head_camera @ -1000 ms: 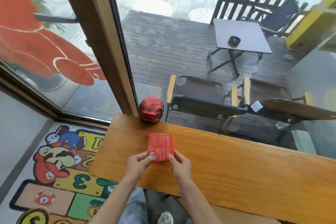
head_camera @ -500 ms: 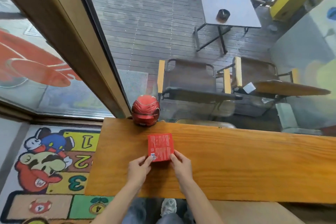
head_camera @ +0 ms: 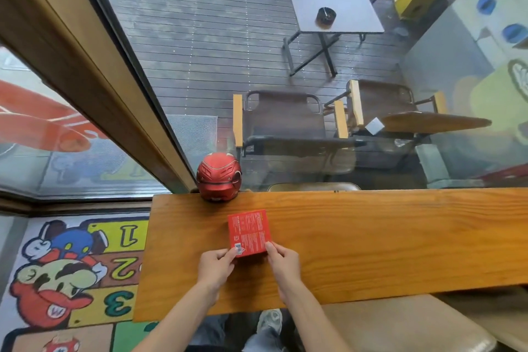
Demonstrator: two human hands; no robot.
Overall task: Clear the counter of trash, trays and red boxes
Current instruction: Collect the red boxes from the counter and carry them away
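A red box (head_camera: 249, 232) with white print and a barcode sits over the wooden counter (head_camera: 371, 243), near its left end. My left hand (head_camera: 216, 266) grips the box's near left corner with fingertips. My right hand (head_camera: 283, 261) grips its near right corner. Both hands hold the box from the side closest to me. Whether the box rests on the wood or is lifted slightly cannot be told.
A small red helmet (head_camera: 218, 177) stands at the counter's far edge against the window glass, just beyond the box. A padded stool (head_camera: 400, 323) is at lower right below the counter. A cartoon floor mat (head_camera: 65, 271) lies to the left.
The camera has tilted further down and the view has shifted. My hands stay on the red box's near corners, and the box keeps its place on the counter.
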